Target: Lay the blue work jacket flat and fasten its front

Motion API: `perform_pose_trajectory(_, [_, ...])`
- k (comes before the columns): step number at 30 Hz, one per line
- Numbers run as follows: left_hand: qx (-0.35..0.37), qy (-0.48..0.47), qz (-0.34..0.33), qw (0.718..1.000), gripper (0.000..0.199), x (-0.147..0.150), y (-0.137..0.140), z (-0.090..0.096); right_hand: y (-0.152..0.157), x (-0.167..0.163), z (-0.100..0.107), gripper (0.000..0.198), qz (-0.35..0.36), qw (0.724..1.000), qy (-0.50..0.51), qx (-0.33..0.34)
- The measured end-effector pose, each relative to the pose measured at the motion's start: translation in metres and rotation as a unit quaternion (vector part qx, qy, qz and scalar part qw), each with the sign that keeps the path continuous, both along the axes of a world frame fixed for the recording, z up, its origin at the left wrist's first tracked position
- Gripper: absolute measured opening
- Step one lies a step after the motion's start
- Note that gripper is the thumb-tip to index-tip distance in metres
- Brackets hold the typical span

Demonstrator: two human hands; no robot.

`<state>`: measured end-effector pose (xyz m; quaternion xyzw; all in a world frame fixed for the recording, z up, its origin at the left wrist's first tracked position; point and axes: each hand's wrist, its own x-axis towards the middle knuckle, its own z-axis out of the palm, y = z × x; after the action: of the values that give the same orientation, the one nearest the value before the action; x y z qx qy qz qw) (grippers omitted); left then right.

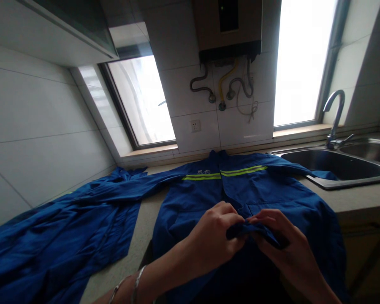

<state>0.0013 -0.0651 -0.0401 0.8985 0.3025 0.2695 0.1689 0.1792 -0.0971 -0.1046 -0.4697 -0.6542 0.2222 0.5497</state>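
Two hands are working close together at the front opening of a blue work jacket, which is lying face up on the countertop with its lower part hanging over the near edge. The left hand, a bangle sitting on its wrist, is pinching one front edge of the jacket; the right hand is pinching the facing edge just beside it, and both are clamped on a small raised fold of cloth between the fingertips. Whether a button or a zip is being joined there is hidden by the fingers.

As a judgement, this step is going best when both edges are being kept level and pulled gently taut, so the two halves are meeting squarely rather than one riding higher; the grip is looking short and close, which suits fine work.

Beyond the hands on the jacket, a yellow-green reflective stripe is running across the chest. To the jacket's left, a second blue garment is lying crumpled along the counter. To the jacket's right a steel sink is sitting with a sleeve touching its rim, a tap standing behind it. Farther behind the jacket, a wall socket and a water heater are showing between two bright windows.
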Motion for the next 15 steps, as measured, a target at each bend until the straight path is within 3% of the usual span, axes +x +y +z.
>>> perform_pose_trajectory(4, [0.001,-0.015,-0.018,1.0,0.021,0.001,-0.001,-0.001,0.001,0.004,0.003,0.023,0.028,0.999,-0.013,-0.009])
perform_pose_trajectory(10, [-0.057,-0.021,-0.031,0.998,0.021,-0.001,0.009,0.0,0.001,0.009,0.006,0.021,0.097,0.995,-0.011,-0.038])
perform_pose_trajectory(15, [-0.047,-0.009,-0.041,0.998,0.023,-0.003,0.018,-0.002,0.002,0.007,0.002,0.021,0.092,0.994,0.01,-0.052])
